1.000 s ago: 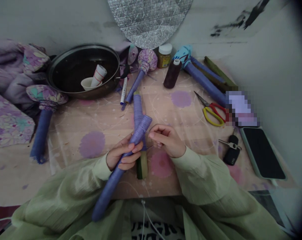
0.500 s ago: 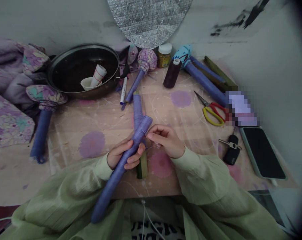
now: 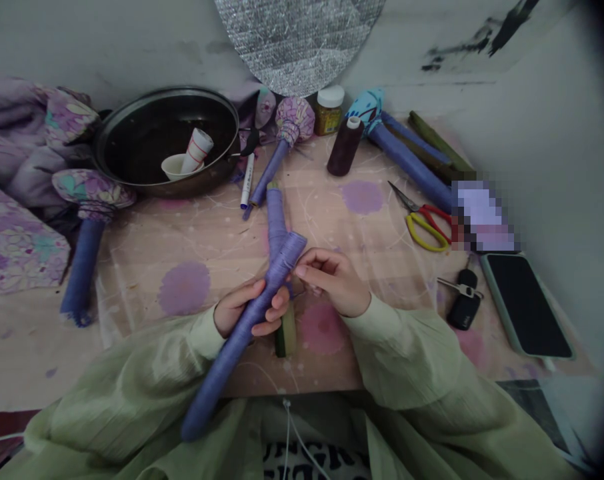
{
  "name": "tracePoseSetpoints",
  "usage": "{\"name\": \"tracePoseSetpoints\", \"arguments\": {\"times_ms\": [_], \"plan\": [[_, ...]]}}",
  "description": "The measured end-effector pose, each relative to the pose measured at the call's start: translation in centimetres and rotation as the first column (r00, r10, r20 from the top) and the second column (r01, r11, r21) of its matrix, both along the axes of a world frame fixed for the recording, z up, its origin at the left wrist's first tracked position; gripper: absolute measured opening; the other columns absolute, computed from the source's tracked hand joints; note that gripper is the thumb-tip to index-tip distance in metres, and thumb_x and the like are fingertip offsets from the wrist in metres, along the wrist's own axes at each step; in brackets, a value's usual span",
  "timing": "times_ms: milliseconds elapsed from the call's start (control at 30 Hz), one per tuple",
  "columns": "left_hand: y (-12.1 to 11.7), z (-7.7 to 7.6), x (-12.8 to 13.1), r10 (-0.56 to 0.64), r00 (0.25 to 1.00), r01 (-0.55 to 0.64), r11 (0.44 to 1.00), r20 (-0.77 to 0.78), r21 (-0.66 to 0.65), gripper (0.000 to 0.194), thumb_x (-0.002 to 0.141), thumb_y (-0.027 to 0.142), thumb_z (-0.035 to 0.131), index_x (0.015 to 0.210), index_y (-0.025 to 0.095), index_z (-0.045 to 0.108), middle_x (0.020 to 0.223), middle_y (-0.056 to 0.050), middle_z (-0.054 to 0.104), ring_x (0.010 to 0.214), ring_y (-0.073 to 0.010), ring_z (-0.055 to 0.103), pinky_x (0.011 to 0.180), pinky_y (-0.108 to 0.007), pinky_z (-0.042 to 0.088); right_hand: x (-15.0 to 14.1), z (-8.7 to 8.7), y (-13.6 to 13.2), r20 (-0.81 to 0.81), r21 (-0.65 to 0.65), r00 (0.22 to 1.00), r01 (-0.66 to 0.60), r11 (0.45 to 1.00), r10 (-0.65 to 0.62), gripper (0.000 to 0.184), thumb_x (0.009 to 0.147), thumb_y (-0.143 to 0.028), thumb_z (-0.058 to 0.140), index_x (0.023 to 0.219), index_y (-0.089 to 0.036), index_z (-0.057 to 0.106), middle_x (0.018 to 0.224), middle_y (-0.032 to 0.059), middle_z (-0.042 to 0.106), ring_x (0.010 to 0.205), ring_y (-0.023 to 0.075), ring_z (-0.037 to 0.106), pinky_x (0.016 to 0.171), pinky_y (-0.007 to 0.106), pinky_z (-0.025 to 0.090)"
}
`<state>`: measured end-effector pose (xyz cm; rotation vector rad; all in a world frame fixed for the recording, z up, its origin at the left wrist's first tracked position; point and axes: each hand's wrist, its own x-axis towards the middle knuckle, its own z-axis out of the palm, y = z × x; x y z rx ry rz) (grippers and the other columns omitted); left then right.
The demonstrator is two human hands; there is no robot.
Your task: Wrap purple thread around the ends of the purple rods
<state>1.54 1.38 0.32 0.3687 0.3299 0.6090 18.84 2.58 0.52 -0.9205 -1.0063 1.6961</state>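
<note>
A long stick wrapped tightly in purple thread (image 3: 232, 350) slants from my lap up over the table. My left hand (image 3: 255, 307) is wrapped around its middle. Close to the upper end, my right hand (image 3: 332, 277) is closed in a pinch, with the fingertips at a loose bit of purple thread (image 3: 290, 265) that comes off the winding. The thread is very thin and partly hidden by the fingers. Under the held stick lies another purple-wrapped stick (image 3: 276, 213), its bare green lower end (image 3: 285, 330) showing below my left hand.
Red-and-yellow-handled scissors (image 3: 427, 227), car keys (image 3: 465, 300) and a phone (image 3: 527, 307) lie at the right. Behind stand a dark thread spool (image 3: 345, 148), a jar (image 3: 329, 112) and a black pan (image 3: 132, 180). A cloth-headed purple stick (image 3: 85, 267) lies at the left, a marker (image 3: 247, 181) farther back.
The held stick has shifted very slightly to the right at its upper end and up at its lower end. My right hand keeps its pinch in nearly the same place.
</note>
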Motion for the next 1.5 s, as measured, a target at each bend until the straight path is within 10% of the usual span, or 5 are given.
{"name": "tracePoseSetpoints", "arguments": {"times_ms": [1167, 1500], "plan": [[0.1, 0.2, -0.4, -0.107, 0.985, 0.123, 0.985, 0.134, -0.121, 0.021, 0.085, 0.029, 0.053, 0.096, 0.012, 0.062, 0.052, 0.006, 0.028, 0.040, -0.0068, 0.020, 0.029, -0.010, 0.031, -0.1, -0.1, 0.0, 0.054, 0.078, 0.998, -0.019, 0.997, 0.015, 0.031, 0.071, -0.045, 0.069, 0.069, -0.018, 0.055, 0.049, -0.0077, 0.046, 0.042, 0.0044, 0.037, 0.041, 0.021, 0.028], [0.5, -0.4, -1.5, -0.401, 0.876, 0.445, 0.885, 0.268, -0.132, 0.034, 0.089, 0.041, 0.046, 0.106, 0.016, 0.063, 0.052, 0.003, 0.038, 0.034, -0.0067, 0.029, 0.024, -0.012, 0.024, -0.5, -0.3, -0.7, 0.105, 0.251, 0.988, -0.136, 0.958, 0.113, 0.035, 0.080, -0.054, 0.056, 0.090, -0.020, 0.055, 0.079, 0.0014, 0.058, 0.076, 0.0137, 0.056, 0.077, 0.030, 0.048]]}}
